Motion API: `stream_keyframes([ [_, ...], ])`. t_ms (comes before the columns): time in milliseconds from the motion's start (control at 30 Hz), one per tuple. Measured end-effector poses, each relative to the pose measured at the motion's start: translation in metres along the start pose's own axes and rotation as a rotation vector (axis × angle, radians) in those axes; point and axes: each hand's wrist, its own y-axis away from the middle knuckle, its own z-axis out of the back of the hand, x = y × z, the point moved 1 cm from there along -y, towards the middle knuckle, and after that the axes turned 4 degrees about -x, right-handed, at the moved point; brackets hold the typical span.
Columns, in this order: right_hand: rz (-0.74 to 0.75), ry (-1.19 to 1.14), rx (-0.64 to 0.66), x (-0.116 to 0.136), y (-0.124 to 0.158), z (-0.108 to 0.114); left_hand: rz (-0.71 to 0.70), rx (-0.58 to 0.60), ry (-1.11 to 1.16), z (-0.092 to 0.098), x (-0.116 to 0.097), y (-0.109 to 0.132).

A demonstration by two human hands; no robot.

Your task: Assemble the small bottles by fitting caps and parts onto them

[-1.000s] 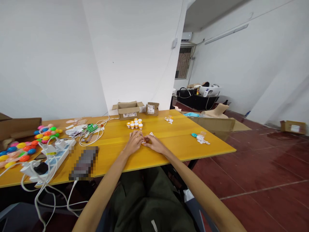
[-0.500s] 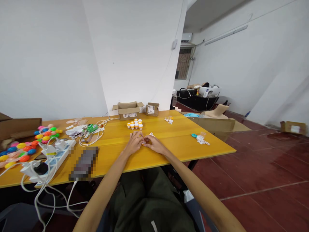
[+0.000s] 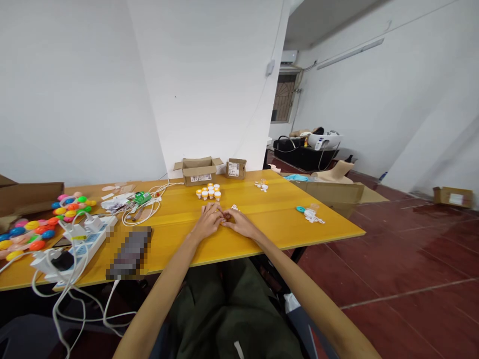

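My left hand (image 3: pixel 208 220) and my right hand (image 3: pixel 239 221) rest together on the yellow table (image 3: pixel 262 224), fingertips meeting over a tiny object (image 3: pixel 223 220) that I cannot make out. Both hands have their fingers curled into a pinch. Just beyond them stands a cluster of several small orange-and-white bottles (image 3: pixel 208 192). A few small white pieces (image 3: pixel 234 207) lie close to my right hand.
Two open cardboard boxes (image 3: pixel 198 170) sit at the table's far edge. Left are coloured plastic eggs (image 3: pixel 45 222), a white power strip (image 3: pixel 80 239) with cables, and a blurred dark item (image 3: pixel 129 252). Small white parts and a teal ring (image 3: pixel 309 214) lie right.
Almost nothing differs. My fingertips shift very slightly against each other, and the view has drifted a little.
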Motion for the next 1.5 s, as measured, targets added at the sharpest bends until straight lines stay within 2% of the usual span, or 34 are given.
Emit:
stream_keyframes([
  [1500, 0.007, 0.006, -0.007, -0.0012, 0.0007, -0.0004, 0.044, 0.015, 0.031, 0.0005, 0.0006, 0.0001],
])
